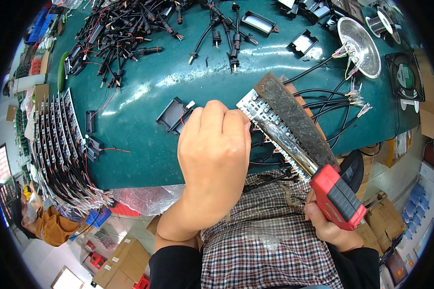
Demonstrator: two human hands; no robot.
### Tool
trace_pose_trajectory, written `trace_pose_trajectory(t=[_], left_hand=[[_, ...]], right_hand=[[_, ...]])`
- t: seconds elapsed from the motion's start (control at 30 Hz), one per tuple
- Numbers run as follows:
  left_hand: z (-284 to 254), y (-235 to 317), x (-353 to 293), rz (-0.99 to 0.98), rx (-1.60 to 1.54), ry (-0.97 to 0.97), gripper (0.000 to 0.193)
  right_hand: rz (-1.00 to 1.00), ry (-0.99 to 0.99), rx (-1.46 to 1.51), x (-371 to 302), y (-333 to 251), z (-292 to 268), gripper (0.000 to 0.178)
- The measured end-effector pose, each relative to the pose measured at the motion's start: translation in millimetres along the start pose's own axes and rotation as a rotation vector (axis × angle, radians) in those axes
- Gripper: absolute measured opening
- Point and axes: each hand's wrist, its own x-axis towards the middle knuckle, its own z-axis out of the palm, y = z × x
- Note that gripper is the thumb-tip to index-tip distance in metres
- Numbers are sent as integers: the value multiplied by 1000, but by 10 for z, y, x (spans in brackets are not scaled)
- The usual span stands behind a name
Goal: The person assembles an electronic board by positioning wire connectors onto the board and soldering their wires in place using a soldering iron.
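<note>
My right hand (327,222) grips a red and black soldering gun (338,196) by its handle. The metal barrel slants up-left over a strip of white circuit boards (261,111) crowded with small parts; its tip is hard to make out. A dark, worn flat bar (299,123) lies along the strip. Black cables (329,102) stick out on the bar's far side, ends stripped. At the strip's left end my left hand (214,156) is closed, fingertips pinched and hidden behind the knuckles. Just left of it lies a black rectangular housing (172,115) with a red wire.
Tangled black connector cables (130,33) cover the back left. Stacked circuit boards with wires (58,139) stand at the left edge. On the right are a metal dish (375,62), a wire spool (380,24) and a fan (404,77). Another person (58,226) sits far left.
</note>
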Motion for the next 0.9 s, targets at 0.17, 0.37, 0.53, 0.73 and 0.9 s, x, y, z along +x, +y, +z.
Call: trace_pose_trajectory(t=[0.17,0.37,0.53,0.73,0.9], left_hand=[[-1,4,1,6,18,-6,18],[11,2,2,8,31,3,19],[16,0,1,7,26,8,19],[26,-42,1,66,81,17,9],[-106,-33,-7,-56,-31,27,17]], right_hand=[[21,-7,10,12,-9,9,26],[17,0,-2,0,-46,-16,26],[34,-3,46,-20,-34,-31,25],[156,7,44,-128,-43,-18,23],[254,43,259,-197,0,78,34]])
